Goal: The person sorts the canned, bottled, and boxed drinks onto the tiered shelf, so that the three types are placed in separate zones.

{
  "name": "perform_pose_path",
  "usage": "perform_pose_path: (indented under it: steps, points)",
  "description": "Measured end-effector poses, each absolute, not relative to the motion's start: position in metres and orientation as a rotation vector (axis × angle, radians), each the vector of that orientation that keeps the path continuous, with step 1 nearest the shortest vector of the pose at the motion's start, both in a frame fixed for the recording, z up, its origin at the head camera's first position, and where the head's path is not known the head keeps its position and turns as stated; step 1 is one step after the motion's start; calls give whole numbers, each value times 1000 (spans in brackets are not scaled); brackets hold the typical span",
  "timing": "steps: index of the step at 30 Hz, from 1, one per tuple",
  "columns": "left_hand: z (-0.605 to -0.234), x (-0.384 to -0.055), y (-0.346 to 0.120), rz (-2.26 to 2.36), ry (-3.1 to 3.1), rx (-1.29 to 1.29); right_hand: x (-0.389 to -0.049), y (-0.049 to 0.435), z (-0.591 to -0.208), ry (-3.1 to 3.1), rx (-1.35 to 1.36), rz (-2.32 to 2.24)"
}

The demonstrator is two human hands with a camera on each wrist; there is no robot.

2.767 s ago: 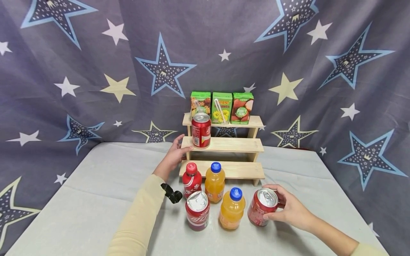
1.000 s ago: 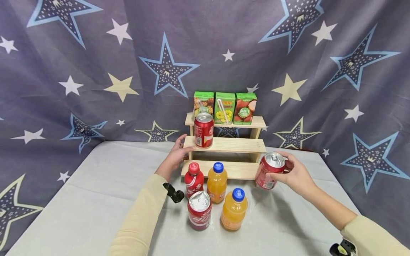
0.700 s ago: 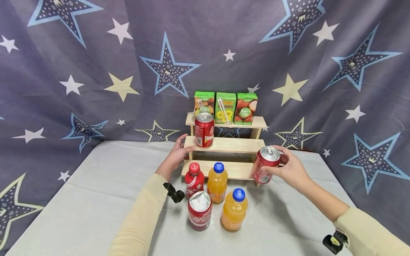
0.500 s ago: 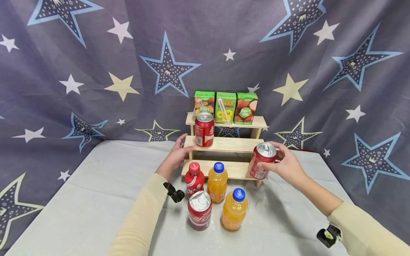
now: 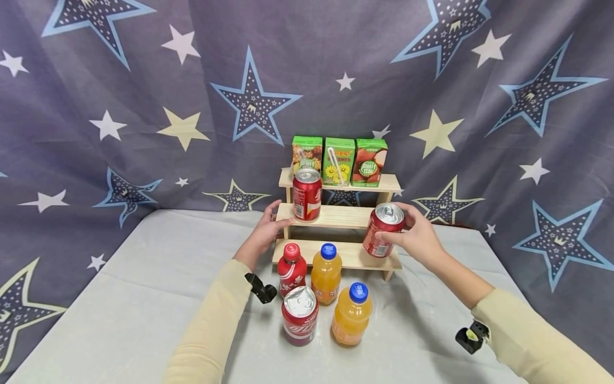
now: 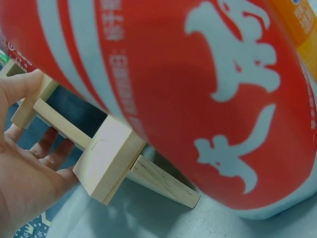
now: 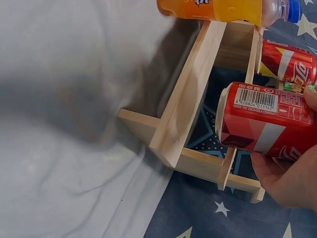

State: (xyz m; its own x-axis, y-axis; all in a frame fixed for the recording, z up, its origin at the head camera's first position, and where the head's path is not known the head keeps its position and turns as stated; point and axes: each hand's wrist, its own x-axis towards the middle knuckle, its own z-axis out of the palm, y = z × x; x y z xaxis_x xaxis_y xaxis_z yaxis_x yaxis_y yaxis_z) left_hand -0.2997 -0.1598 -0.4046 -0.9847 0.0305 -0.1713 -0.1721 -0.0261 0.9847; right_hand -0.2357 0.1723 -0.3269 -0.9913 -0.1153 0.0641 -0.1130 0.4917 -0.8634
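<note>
My right hand (image 5: 422, 237) grips a red cola can (image 5: 372, 239) round its side, thumb in front. In the head view the can overlaps the right end of the lower two tiers of a wooden step stand (image 5: 342, 216). The right wrist view shows the can's base (image 7: 221, 118) apart from the boards, its barcode facing the camera. My left hand (image 5: 264, 232) holds the left end of the stand's middle tier, thumb on the board and fingers behind, as the left wrist view shows. Another cola can (image 5: 307, 198) stands upright on that tier's left end, beside my left thumb.
Three juice boxes (image 5: 339, 164) line the top tier. In front of the stand are a red bottle (image 5: 291, 274), two orange drink bottles (image 5: 326, 273) with blue caps, and a dark red can (image 5: 300, 322). A star-patterned curtain (image 5: 144, 106) hangs behind the table.
My right hand has lifted the cola can off the table and carried it up, then leftward over the right end of the stand. My left hand keeps its hold on the stand.
</note>
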Motion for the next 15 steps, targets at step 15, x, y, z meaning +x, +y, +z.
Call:
perform_pose_path:
  steps: [15]
  points:
    - [-404, -297, -159, 2162, 2076, -155, -247, 152, -321, 2663, -235, -1647]
